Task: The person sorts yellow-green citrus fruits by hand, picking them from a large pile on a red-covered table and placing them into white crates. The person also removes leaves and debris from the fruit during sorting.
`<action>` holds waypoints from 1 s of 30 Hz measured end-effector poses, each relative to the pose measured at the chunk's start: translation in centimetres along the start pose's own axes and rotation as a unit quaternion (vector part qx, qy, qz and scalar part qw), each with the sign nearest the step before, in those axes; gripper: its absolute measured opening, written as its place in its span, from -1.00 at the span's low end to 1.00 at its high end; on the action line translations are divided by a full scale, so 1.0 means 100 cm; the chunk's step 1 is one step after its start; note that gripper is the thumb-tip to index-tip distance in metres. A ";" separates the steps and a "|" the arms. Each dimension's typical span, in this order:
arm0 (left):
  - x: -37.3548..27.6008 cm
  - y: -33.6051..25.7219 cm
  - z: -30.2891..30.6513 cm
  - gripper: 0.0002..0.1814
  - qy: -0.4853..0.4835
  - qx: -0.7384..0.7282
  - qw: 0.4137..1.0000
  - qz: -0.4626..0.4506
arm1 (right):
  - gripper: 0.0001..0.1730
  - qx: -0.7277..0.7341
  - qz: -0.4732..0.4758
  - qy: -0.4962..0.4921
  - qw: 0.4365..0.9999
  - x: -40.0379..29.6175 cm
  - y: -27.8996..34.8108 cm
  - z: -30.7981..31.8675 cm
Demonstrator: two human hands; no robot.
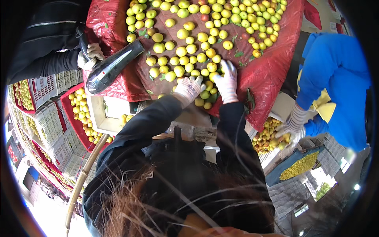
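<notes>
My left hand [189, 89], in a white knit glove with printing on its back, rests low among small round yellow-green fruits [181, 51] on a dark red quilted cover [165, 32]. Its fingertips touch the fruits; the palm is hidden. My right hand [228, 81], gloved alike, lies just to the right with thumb and fingers apart along the edge of the fruits. Between and below both hands sits a small cluster of fruits [204, 94]. I see no fruit gripped in either hand. Green leaves [238, 54] are scattered among the fruits.
At left, a person's gloved hand [90, 56] is by a black hand-held blower [114, 67]. A white box [103, 124] and stacked plastic crates [50, 124] stand below. At right, another person's gloved hands [291, 126] reach into a fruit-filled crate [266, 155]. A bamboo pole [81, 180] slants at lower left.
</notes>
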State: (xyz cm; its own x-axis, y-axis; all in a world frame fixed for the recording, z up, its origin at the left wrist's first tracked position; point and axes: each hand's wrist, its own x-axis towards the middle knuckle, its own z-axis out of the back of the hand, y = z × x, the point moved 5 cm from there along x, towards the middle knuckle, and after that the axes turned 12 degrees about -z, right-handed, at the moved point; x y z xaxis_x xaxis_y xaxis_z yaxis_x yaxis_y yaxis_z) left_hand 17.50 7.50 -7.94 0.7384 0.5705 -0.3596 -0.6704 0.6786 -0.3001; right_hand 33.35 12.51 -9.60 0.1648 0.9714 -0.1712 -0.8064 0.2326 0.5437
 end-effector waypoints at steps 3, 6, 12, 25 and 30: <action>-0.021 0.007 -0.017 -0.77 -0.062 -0.045 0.996 0.043 | -0.21 0.110 0.003 0.152 0.982 -0.031 0.016 -0.002; -0.042 0.012 -0.017 -0.80 -0.069 -0.132 0.985 0.088 | -0.42 0.203 -0.008 0.150 0.968 -0.017 0.019 0.014; -0.069 0.054 0.036 -0.65 -0.164 -0.228 0.942 0.182 | -0.44 0.075 0.077 -0.208 0.972 0.135 0.024 0.110; 0.006 0.240 0.118 -0.23 -0.543 -0.014 0.665 0.513 | -0.10 0.063 0.075 -0.046 0.994 0.176 0.006 0.065; 0.040 0.165 0.128 -0.39 -0.489 -0.027 0.831 0.263 | -0.11 0.027 0.068 0.008 0.997 0.122 0.047 0.036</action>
State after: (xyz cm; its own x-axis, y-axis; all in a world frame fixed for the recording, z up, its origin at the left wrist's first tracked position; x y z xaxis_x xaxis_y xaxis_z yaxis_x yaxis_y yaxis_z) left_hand 10.37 26.93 -3.00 0.0306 0.9034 0.4278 -0.9020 0.2094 -0.3775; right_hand 33.62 25.59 -6.15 0.0464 0.9934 -0.1045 -0.7889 0.1006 0.6063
